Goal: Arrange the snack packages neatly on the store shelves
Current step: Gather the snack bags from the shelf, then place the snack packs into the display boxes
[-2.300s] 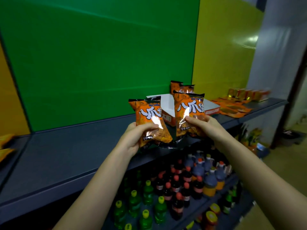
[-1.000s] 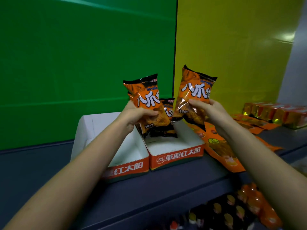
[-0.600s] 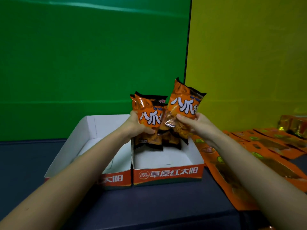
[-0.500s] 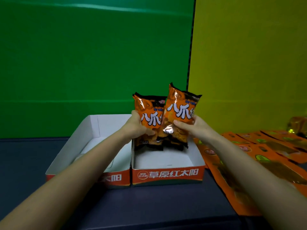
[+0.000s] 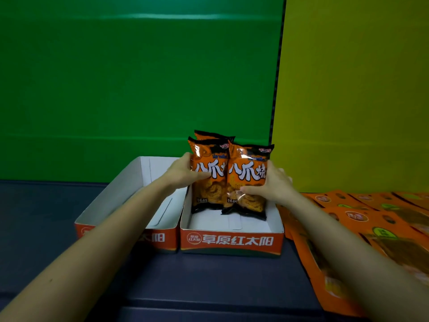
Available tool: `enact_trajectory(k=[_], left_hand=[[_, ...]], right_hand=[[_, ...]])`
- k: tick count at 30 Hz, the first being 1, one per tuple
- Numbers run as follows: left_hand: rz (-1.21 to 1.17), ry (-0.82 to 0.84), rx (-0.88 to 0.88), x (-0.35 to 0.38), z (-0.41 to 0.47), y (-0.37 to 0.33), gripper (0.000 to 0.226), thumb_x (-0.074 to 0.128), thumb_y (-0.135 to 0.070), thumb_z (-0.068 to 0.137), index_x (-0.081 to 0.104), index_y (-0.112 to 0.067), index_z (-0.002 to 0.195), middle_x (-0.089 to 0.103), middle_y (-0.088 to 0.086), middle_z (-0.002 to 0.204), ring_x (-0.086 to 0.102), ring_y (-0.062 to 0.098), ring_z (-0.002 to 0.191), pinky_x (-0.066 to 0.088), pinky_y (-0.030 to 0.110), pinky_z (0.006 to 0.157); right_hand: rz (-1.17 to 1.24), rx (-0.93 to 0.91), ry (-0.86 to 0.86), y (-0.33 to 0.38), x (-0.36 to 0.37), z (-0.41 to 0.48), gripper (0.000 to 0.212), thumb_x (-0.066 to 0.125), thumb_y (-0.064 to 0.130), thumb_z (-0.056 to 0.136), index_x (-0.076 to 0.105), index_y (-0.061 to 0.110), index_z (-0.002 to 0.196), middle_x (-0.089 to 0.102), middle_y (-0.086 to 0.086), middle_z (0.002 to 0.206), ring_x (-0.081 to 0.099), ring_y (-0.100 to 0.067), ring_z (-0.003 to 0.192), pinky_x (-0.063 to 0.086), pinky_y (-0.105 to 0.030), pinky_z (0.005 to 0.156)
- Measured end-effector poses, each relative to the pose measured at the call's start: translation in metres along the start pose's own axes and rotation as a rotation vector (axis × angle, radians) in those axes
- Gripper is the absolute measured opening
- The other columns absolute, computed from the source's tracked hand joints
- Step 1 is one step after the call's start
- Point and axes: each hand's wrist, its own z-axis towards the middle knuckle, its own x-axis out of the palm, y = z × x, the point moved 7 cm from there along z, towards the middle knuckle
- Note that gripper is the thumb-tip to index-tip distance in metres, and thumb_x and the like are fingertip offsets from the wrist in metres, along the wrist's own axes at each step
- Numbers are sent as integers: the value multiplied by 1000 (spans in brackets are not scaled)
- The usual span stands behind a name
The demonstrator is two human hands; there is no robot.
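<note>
A person's left hand [image 5: 184,174] is gripping the left snack bag [image 5: 210,182] by its left edge, thumb lying across the orange front and fingers wrapped out of sight behind it. The right hand [image 5: 272,184] is clamping a matching right snack bag [image 5: 247,180] by its right edge, thumb pressing across the lower front. Both bags are standing upright side by side, the right one overlapping the left one's edge, in the rear half of the right display box [image 5: 232,240]. Their black bottom seams appear to be resting on its white floor. A third bag [image 5: 210,135] of the same kind is peeking up behind the left one, only its top showing. The box is an open cardboard tray with an orange front wall bearing white Chinese characters. A second display box [image 5: 125,194] of the same make is sitting wall to wall against it on the left, with the left forearm reaching across it. Both boxes are sitting on a dark blue shelf [image 5: 209,282]. To the right, flat orange pouches [image 5: 371,219] are lying overlapped across the shelf, the nearest just beside the right box and passing under the right forearm. Behind the shelf, a green back panel [image 5: 139,89] is meeting a yellow back panel [image 5: 348,89] at a dark vertical seam above the bags.
</note>
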Motion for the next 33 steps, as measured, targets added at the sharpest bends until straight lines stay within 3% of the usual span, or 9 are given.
enact_trajectory(k=[3, 6, 11, 13, 16, 21, 29, 33], left_hand=[[5, -31, 10, 1, -2, -1, 53, 67, -16, 84, 41, -7, 130, 56, 8, 123, 49, 15, 99, 39, 26, 82], [54, -70, 28, 0, -5, -2, 54, 67, -16, 84, 42, -6, 130, 55, 9, 127, 48, 15, 100, 38, 26, 83], [246, -206, 99, -16, -12, -8, 58, 68, -25, 83, 41, -4, 130, 51, 11, 132, 50, 23, 114, 42, 33, 91], [343, -271, 136, -26, -16, -9, 57, 66, -29, 84, 43, -4, 129, 52, 11, 130, 51, 25, 115, 43, 35, 91], [462, -341, 195, -44, -27, -9, 46, 62, -30, 87, 50, -6, 124, 58, 7, 124, 55, 23, 109, 45, 34, 86], [699, -487, 228, -85, -62, 5, 26, 51, -30, 92, 59, -16, 112, 66, -4, 110, 60, 19, 99, 36, 25, 69], [905, -548, 46, -192, -142, 81, 25, 46, -32, 93, 61, -13, 101, 67, 4, 107, 60, 28, 96, 44, 32, 73], [970, -547, -41, -257, -197, 128, 26, 46, -35, 94, 59, -13, 97, 66, 4, 105, 59, 27, 98, 35, 29, 67]], right_hand=[[22, 4, 19, -3, 2, -2, 96, 73, 57, 66, 32, 10, 138, 44, -8, 141, 35, -28, 133, 33, -46, 108], [71, 21, -29, -6, -1, -4, 108, 74, 58, 62, 25, 8, 144, 35, -10, 148, 29, -29, 137, 31, -49, 111], [132, 19, -196, -1, -31, -6, 112, 71, 50, 72, 3, 6, 150, 8, -12, 159, 9, -30, 146, 14, -42, 117], [99, -43, -302, 9, -46, -8, 103, 69, 46, 77, 7, 6, 150, 10, -11, 158, 11, -30, 145, 15, -41, 117], [74, -230, -421, 39, -60, -16, 74, 66, 36, 83, 30, 10, 143, 30, -8, 150, 26, -25, 138, 25, -37, 112], [26, -490, -217, 112, -29, -31, 36, 61, 28, 86, 58, 18, 120, 59, -1, 123, 51, -21, 117, 40, -34, 95], [-21, -683, 112, 245, 60, -71, 32, 57, 34, 87, 59, 25, 117, 65, 8, 114, 60, -16, 106, 49, -37, 90], [17, -743, 186, 324, 104, -106, 31, 57, 36, 87, 60, 25, 117, 65, 8, 115, 60, -15, 108, 49, -33, 91]])
